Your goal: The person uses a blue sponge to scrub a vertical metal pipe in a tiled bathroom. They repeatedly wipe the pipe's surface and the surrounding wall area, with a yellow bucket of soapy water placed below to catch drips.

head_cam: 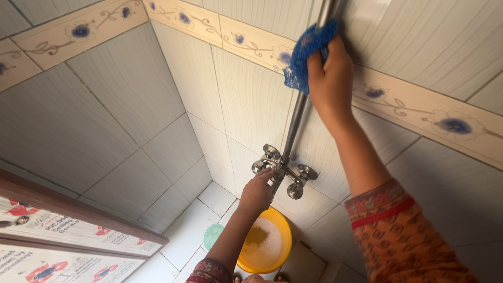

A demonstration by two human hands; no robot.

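**Two hands on the shower plumbing**

Right hand point(330, 78) is wrapped around the vertical steel shower pipe point(296, 123), pressing a blue mesh scrubber point(306, 52) against it up by the floral border tiles point(251, 44). Left hand point(258, 191) is lower down, fingers closed on the chrome wall mixer tap point(283, 170). Below sits a yellow bucket point(283, 236) of murky water, with a green lid point(212, 236) just beside it on the floor.

white printed door panel point(63, 246) (red-blue marks), lower left

Open tiled wall left of pipe point(296, 123); tap handles point(285, 170) crowding its base
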